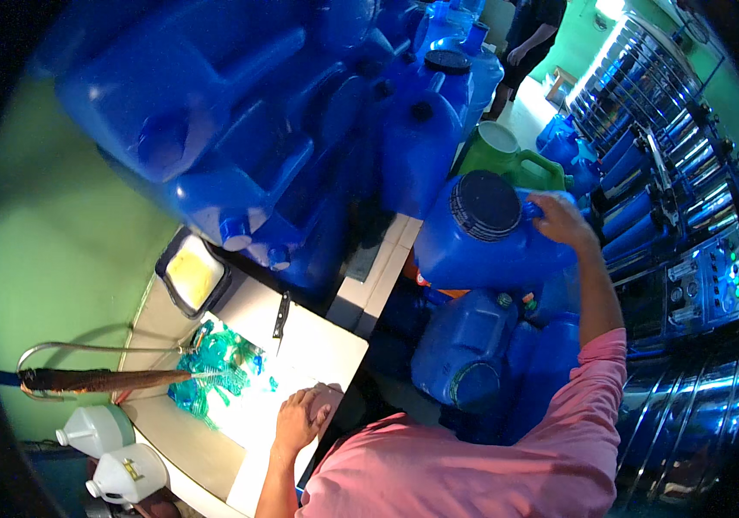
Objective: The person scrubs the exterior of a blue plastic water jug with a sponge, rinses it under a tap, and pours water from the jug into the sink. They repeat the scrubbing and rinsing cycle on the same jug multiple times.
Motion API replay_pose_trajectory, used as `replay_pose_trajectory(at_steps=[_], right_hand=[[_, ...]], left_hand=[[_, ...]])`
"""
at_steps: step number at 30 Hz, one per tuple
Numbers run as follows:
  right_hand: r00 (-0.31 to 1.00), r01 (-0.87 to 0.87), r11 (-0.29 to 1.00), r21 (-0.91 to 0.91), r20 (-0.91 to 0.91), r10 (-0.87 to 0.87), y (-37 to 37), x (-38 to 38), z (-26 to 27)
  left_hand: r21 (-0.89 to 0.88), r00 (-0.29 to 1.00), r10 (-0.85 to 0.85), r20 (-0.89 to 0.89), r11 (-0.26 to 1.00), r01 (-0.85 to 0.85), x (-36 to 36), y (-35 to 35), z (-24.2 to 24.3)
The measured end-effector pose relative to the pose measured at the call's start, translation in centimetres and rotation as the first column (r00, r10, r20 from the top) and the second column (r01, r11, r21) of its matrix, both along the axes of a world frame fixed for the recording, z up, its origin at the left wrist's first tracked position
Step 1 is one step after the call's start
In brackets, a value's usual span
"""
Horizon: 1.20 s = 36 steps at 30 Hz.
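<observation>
My right hand [557, 220] is closed on the handle of a large blue plastic water container [441, 259] with a wide dark ribbed lid [486, 206]. My left hand [303, 414] rests on the front edge of the pale counter [330, 343], beside the brightly lit sink area, and no object shows in it. Green and teal plastic pieces [214, 369] lie in the sink area under the curved metal faucet [104, 348]. A knife with a black handle [282, 315] lies on the counter. Below the held container, another blue container [463, 343] lies tilted.
Blue jugs [246, 162] are stacked high at the upper left. A black tub with a yellow sponge-like block [195, 275] stands by the wall. A green jug [505, 155] is behind the held container. Steel tanks [641, 71] line the right; a person [528, 48] stands at the back.
</observation>
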State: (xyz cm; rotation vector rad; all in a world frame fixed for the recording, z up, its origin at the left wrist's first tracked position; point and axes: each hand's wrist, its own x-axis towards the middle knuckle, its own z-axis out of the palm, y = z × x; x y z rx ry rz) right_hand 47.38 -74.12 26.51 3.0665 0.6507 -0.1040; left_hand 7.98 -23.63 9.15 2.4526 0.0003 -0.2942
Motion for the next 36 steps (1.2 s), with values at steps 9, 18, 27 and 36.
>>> replay_pose_trajectory(at_steps=[9, 18, 27, 36], right_hand=[[0.778, -0.546, 0.836, -0.051, 0.340, 0.529, 15.4, -13.3, 21.7], [0.609, -0.719, 0.478, 0.504, 0.126, 0.783, 34.7, -21.2, 23.5], [0.021, 0.276, 0.352, 0.895, -0.371, 0.928, 52.3, -34.5, 11.7], [-0.009, 0.804, 0.224, 0.551, -0.364, 0.931, 60.9, -47.4, 6.0]], left_hand=[[-0.115, 0.978, 0.115, 0.171, 0.989, -0.096, -2.1, -0.3, -0.2], [-0.898, 0.122, 0.986, 0.111, 0.152, -0.413, -12.0, 6.9, -6.2], [-0.549, -0.165, 0.641, 0.749, 0.462, -0.697, -26.2, 18.5, 7.4], [0.023, 0.209, 0.295, 0.932, 0.529, -0.849, -29.3, 10.4, 9.7]])
